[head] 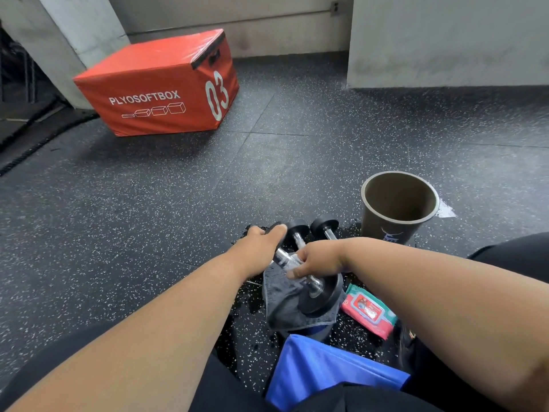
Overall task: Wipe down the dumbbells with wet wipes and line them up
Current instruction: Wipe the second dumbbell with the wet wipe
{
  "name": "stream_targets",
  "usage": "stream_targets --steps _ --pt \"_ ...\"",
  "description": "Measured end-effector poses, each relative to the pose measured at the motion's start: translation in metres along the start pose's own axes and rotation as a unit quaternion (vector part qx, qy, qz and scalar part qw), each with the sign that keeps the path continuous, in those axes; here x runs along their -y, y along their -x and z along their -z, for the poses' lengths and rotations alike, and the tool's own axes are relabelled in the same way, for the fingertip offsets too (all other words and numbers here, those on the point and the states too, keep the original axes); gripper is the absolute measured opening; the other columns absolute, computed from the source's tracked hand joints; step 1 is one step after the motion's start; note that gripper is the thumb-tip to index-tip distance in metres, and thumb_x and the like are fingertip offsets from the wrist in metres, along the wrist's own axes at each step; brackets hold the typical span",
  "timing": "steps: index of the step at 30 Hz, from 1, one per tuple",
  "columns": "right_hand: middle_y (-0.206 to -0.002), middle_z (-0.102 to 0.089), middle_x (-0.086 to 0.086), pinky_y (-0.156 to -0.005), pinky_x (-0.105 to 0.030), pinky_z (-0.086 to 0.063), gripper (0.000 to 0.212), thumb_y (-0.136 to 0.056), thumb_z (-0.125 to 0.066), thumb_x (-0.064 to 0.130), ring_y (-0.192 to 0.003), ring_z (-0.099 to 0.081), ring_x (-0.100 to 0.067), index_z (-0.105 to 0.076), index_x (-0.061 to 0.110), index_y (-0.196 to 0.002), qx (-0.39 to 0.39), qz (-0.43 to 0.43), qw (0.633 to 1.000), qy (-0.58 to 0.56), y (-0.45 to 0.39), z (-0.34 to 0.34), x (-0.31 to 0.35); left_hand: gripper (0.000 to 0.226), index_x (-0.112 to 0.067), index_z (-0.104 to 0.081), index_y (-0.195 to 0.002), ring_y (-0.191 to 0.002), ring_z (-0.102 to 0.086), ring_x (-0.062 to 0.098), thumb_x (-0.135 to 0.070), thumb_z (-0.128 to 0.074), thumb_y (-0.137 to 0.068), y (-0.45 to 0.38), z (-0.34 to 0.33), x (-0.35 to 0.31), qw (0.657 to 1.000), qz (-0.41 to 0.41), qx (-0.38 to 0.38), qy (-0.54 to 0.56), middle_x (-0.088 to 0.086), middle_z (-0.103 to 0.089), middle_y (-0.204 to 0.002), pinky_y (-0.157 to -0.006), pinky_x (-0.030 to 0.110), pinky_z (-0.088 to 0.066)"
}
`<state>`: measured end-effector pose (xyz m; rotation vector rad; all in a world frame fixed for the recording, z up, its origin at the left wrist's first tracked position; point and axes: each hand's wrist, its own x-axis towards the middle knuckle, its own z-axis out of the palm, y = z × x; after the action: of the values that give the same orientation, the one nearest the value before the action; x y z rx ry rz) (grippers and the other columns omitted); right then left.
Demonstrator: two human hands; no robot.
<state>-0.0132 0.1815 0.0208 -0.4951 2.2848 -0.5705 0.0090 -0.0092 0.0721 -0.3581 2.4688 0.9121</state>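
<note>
Now dumbbell (pixel 309 281) axis far-left to near-right, L hand (pixel 261 245) gripping far head, R hand (pixel 318 258) pinching wipe (pixel 292 260) on bar.

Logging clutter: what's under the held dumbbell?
A grey cloth lies under the dumbbell, on wet floor. Anything beneath the cloth is hidden.

Premises: a gym. Evidence: black speckled rubber floor (pixel 178 203) tiles, a red soft plyo box (pixel 157 87) marked "PLYOSOFTBOX 03" beside plain concrete walls (pixel 445 40), and small dumbbells (pixel 309 263) on the floor.
</note>
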Motion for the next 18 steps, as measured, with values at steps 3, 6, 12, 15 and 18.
stream_targets --steps 3,6,12,15,18 --pt "-0.085 -0.063 0.004 -0.071 -0.033 -0.042 0.051 -0.091 -0.060 0.074 -0.074 -0.054 -0.014 -0.061 0.023 -0.085 0.029 -0.007 0.998 0.052 0.000 0.001 -0.006 0.083 -0.024 -0.040 -0.153 -0.130 -0.054 0.035 -0.082 -0.038 -0.094 0.001 0.000 0.000 1.000 0.001 0.001 0.001 0.011 -0.058 -0.145 -0.100 0.047 -0.038" --pt "-0.086 -0.066 0.006 -0.072 -0.031 -0.043 0.047 -0.092 -0.062 0.071 -0.077 -0.057 -0.012 -0.063 0.024 -0.086 0.038 -0.003 0.998 0.044 0.002 0.002 -0.009 0.083 -0.024 -0.041 -0.153 -0.131 -0.054 0.034 -0.082 -0.038 -0.095 0.001 0.001 -0.001 1.000 0.000 0.000 0.000 0.011 -0.058 -0.145 -0.100 0.047 -0.037" --pt "-0.089 -0.066 -0.002 -0.081 -0.038 -0.049 0.057 -0.094 -0.057 0.072 -0.080 -0.059 -0.020 -0.066 0.016 -0.091 0.004 -0.001 0.997 0.078 0.000 -0.004 -0.004 0.081 -0.023 -0.040 -0.155 -0.126 -0.052 0.031 -0.079 -0.040 -0.097 -0.004 0.000 0.002 1.000 -0.004 0.001 0.014 0.008 -0.057 -0.140 -0.099 0.045 -0.036" --pt "-0.088 -0.064 -0.004 -0.079 -0.036 -0.044 0.060 -0.101 -0.048 0.066 -0.083 -0.059 -0.024 -0.066 0.010 -0.095 -0.012 0.012 0.995 0.100 0.003 -0.007 0.003 0.081 -0.018 -0.038 -0.158 -0.125 -0.049 0.031 -0.075 -0.041 -0.100 -0.005 0.000 0.000 1.000 0.001 -0.006 0.022 0.011 -0.055 -0.142 -0.098 0.044 -0.033" --pt "-0.094 -0.070 -0.010 -0.083 -0.038 -0.050 0.064 -0.103 -0.044 0.066 -0.087 -0.064 -0.027 -0.069 0.007 -0.099 -0.014 0.011 0.995 0.099 0.005 -0.010 0.005 0.081 -0.017 -0.038 -0.158 -0.118 -0.046 0.029 -0.074 -0.041 -0.101 -0.006 0.000 -0.001 1.000 0.004 -0.011 0.023 0.010 -0.052 -0.132 -0.097 0.044 -0.032"
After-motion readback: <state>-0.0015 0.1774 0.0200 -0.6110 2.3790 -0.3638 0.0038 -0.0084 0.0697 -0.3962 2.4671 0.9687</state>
